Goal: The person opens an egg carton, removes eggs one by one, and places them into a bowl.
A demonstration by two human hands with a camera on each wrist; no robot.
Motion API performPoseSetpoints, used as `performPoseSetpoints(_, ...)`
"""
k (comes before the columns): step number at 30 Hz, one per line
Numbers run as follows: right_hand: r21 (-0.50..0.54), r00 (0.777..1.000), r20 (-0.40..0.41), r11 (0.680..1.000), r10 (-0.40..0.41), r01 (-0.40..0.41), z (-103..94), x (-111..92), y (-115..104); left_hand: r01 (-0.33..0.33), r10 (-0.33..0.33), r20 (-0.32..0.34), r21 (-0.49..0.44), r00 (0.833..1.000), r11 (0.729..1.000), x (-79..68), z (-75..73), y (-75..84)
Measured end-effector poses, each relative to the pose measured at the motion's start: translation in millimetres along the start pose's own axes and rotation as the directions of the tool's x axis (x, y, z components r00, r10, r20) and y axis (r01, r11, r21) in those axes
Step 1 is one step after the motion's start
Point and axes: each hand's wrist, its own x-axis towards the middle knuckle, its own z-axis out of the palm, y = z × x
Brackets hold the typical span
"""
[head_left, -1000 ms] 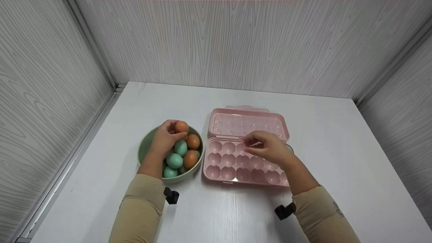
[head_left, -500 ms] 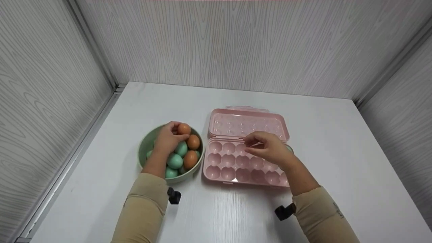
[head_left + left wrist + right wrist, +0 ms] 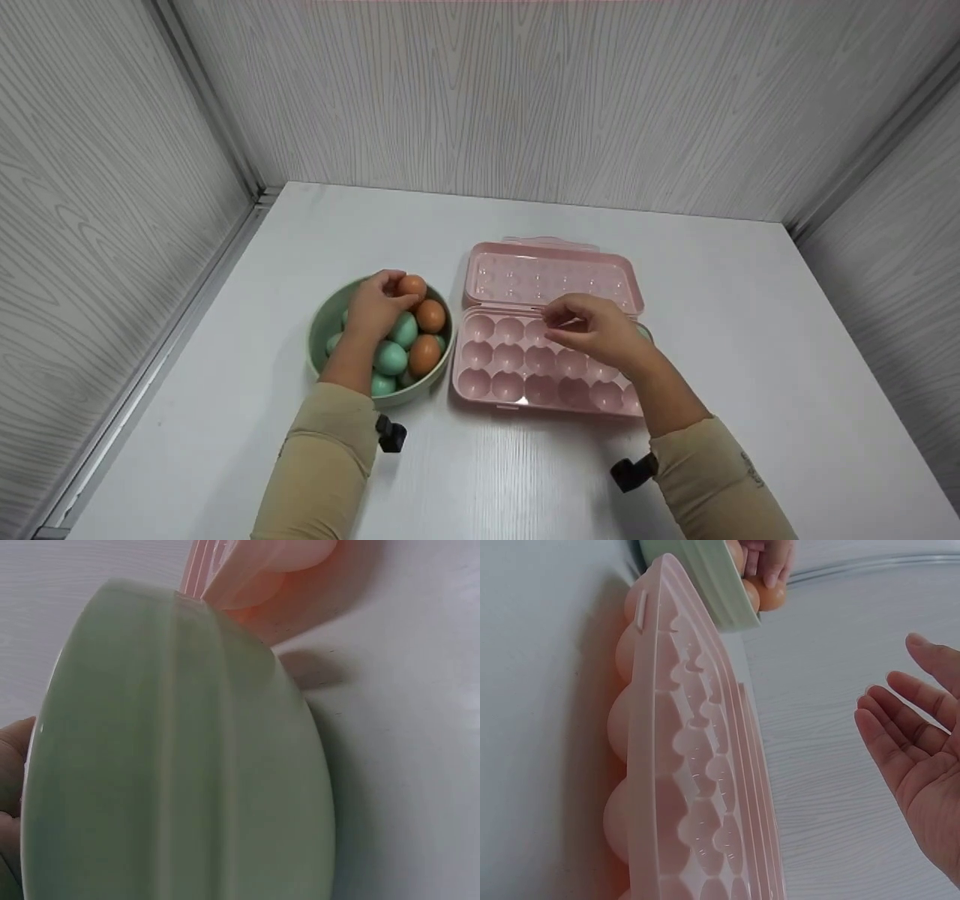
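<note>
My left hand (image 3: pixel 377 306) pinches a brown egg (image 3: pixel 412 286) at the far rim of a green bowl (image 3: pixel 321 330). Green eggs (image 3: pixel 391 358) and brown eggs (image 3: pixel 425 355) lie below it in the bowl. In the right wrist view the left fingers touch the brown egg (image 3: pixel 772 597) at the rim. My right hand (image 3: pixel 600 330) hovers over the pink egg carton (image 3: pixel 480 397), its fingers loosely bent with nothing between them; the right wrist view shows the palm (image 3: pixel 934 780) bare. The left wrist view is mostly the bowl's outside (image 3: pixel 180 750).
The carton's lid (image 3: pixel 551 274) lies folded back behind its rows of round cups. A bit of a green object (image 3: pixel 644 331) shows at the carton's right end, mostly hidden by the right arm. Pale wood-grain panels (image 3: pixel 525 97) enclose the white table (image 3: pixel 712 300).
My left hand has shifted slightly right with the brown egg, uncovering more green eggs at the bowl's left. The right hand has stayed nearly still.
</note>
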Motion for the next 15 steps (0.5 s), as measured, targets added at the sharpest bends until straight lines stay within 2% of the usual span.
performPoseSetpoints(4,0.007,1.0,-0.012,1.0,0.002,-0.002,1.7,3,20,0.018,-0.018,0.0,-0.005,1.0,1.0,-0.2,0.4,0.5)
performPoseSetpoints(15,0.024,1.0,-0.03,1.0,0.008,-0.007,-1.1,2,25,0.051,-0.05,0.013,-0.044,0.999,0.998,-1.9,0.3,3.0)
